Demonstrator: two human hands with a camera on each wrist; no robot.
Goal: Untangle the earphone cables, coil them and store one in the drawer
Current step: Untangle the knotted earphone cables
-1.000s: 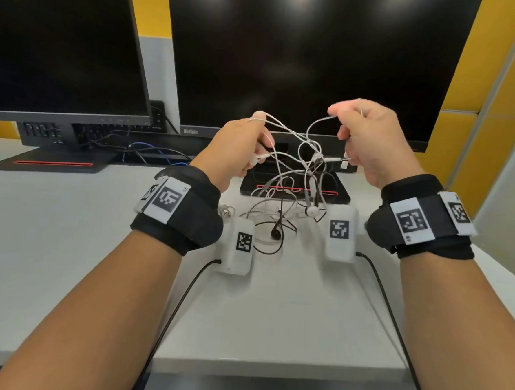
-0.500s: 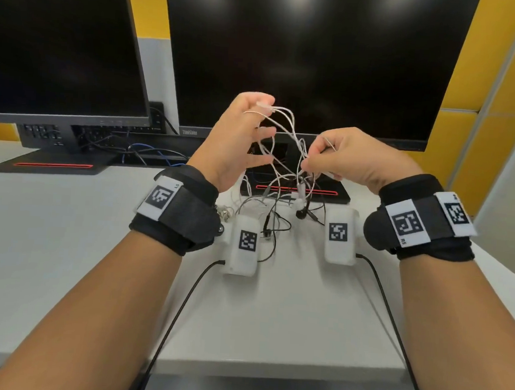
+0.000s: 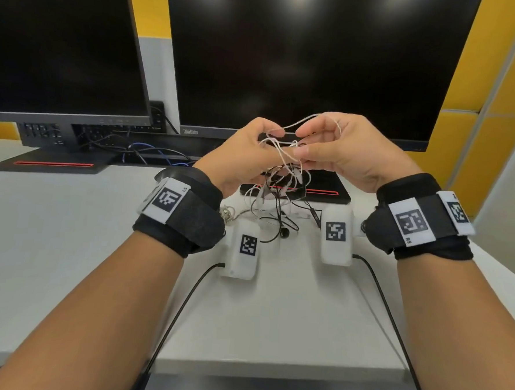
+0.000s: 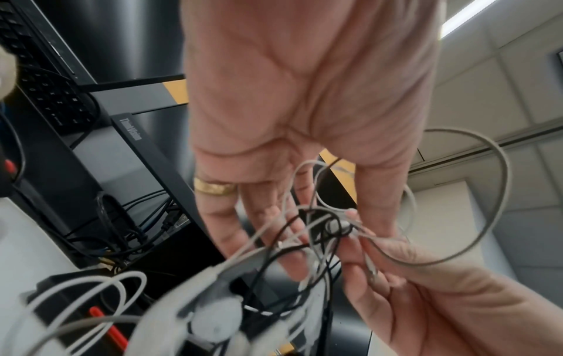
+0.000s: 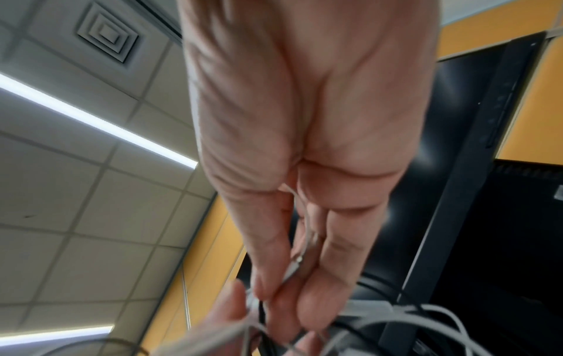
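Note:
A tangle of white and black earphone cables (image 3: 283, 178) hangs between my two raised hands, in front of the middle monitor. My left hand (image 3: 276, 135) pinches a white strand near the knot (image 4: 332, 226), and other strands lie over its fingers. My right hand (image 3: 301, 144) pinches the white cable (image 5: 292, 269) between thumb and fingers, right against the left fingertips. A white loop (image 3: 300, 122) arches over both hands. The lower ends trail onto the table, where a black earbud (image 3: 284, 233) lies. No drawer is in view.
Two dark monitors (image 3: 303, 62) stand at the back, with a black stand base (image 3: 325, 194) under the tangle. Two white marker boxes (image 3: 245, 248) (image 3: 336, 236) lie on the white table (image 3: 66, 243), each with a black lead running off the front edge.
My hands were apart and stretching the cables a second ago. The left hand then opened and rose. Now both hands meet at the knot and the left pinches a strand again.

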